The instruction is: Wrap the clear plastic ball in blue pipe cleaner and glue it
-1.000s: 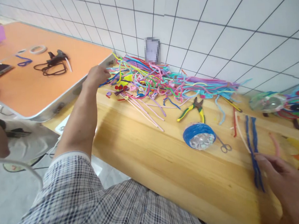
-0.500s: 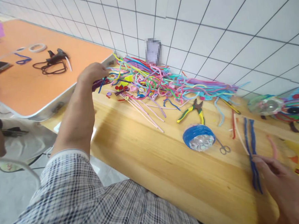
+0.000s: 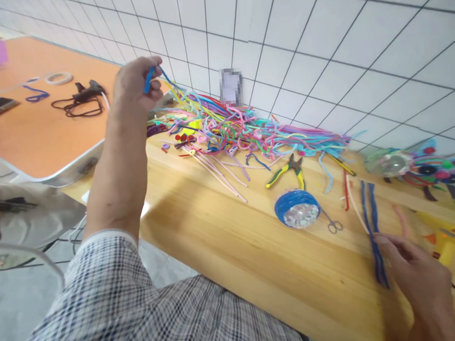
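My left hand (image 3: 139, 83) is raised above the far left end of the wooden table, its fingers closed on a blue pipe cleaner (image 3: 149, 80). Beneath and beside it spreads a tangled heap of coloured pipe cleaners (image 3: 232, 123). At the right, my right hand (image 3: 411, 261) pinches dark blue pipe cleaners (image 3: 376, 248), which lie lengthwise on the table. Close to them are a pale pipe cleaner (image 3: 355, 203) and a short red one (image 3: 346, 191). A round piece wound in blue (image 3: 297, 207), with a shiny patterned face, sits mid-table.
Pliers (image 3: 290, 171) and scissors (image 3: 332, 223) lie beside the blue piece. A yellow glue gun (image 3: 448, 238) and a colourful decorated figure (image 3: 425, 164) stand right. An orange table (image 3: 15, 144) adjoins on the left, and a tiled wall (image 3: 300, 46) runs behind. A person's limb shows at far left.
My left hand has lifted from the heap's left end, bringing up a blue pipe cleaner. My right hand still pinches the dark blue ones. The view has shifted slightly.
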A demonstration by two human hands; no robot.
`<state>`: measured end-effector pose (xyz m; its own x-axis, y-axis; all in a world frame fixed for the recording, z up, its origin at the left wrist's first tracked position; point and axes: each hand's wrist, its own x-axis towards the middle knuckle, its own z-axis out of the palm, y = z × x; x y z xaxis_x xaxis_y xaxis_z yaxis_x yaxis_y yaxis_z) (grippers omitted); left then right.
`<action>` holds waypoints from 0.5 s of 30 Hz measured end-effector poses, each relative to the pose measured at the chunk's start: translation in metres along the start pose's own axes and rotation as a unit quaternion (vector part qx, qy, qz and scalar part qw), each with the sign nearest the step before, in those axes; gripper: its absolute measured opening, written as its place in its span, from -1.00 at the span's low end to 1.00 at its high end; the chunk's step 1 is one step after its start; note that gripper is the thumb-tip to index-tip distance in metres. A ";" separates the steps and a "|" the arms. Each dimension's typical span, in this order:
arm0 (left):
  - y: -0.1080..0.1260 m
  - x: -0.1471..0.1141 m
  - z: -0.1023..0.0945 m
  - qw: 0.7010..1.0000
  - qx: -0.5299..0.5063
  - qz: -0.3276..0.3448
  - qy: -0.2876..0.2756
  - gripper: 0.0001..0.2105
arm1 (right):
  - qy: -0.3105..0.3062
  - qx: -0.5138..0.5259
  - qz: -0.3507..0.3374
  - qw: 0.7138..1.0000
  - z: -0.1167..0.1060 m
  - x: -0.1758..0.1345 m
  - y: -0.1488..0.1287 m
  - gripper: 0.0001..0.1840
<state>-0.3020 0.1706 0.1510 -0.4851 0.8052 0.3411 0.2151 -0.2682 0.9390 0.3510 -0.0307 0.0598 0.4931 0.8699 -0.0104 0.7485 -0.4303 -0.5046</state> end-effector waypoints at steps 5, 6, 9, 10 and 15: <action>0.031 -0.052 0.083 0.994 -0.096 0.045 0.023 -0.85 | 0.030 0.023 -0.078 0.996 -0.007 0.004 0.000 -0.82; 0.030 -0.068 0.104 0.993 -0.108 0.054 0.007 -0.85 | 0.032 0.030 -0.106 0.993 -0.010 0.004 -0.002 -0.80; 0.023 -0.118 0.163 0.980 -0.155 0.058 -0.109 -0.75 | 0.024 0.052 -0.197 0.979 -0.018 0.003 -0.018 -0.66; 0.022 -0.132 0.180 0.971 -0.174 0.044 -0.156 -0.71 | 0.021 0.064 -0.232 0.970 -0.020 0.003 -0.028 -0.62; 0.040 -0.177 0.241 0.930 -0.250 -0.003 -0.271 -0.74 | 0.023 0.163 -0.304 0.938 -0.018 0.013 -0.096 -0.61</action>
<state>-0.0029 0.1451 0.1176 0.0426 0.9196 0.3906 -0.2729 -0.3654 0.8900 0.2940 0.0176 0.1239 0.0433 0.9161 0.3986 0.7254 0.2455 -0.6431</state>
